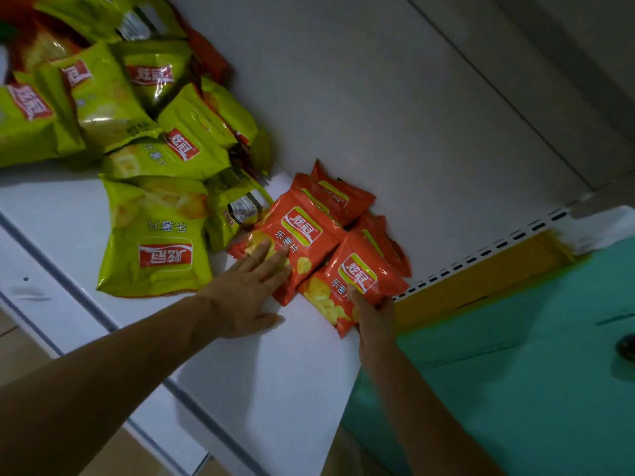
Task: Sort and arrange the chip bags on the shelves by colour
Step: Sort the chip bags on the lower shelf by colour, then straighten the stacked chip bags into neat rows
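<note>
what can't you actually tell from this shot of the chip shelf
Head view only:
- Count of rear orange bags: the front orange bag covers them.
- Buried orange bags: mostly under the green pile.
- Leftmost green bag: cut by the frame edge.
- Right hand fingers: behind the held orange bag.

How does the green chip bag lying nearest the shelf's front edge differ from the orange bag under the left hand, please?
The green bag has a red logo; the orange bag's logo is green-framed. The green bag's print reads upside down from here; the orange bag's reads roughly upright. No hand touches the green bag; the left hand rests flat on the orange bag. Both lie on the white shelf.
</note>
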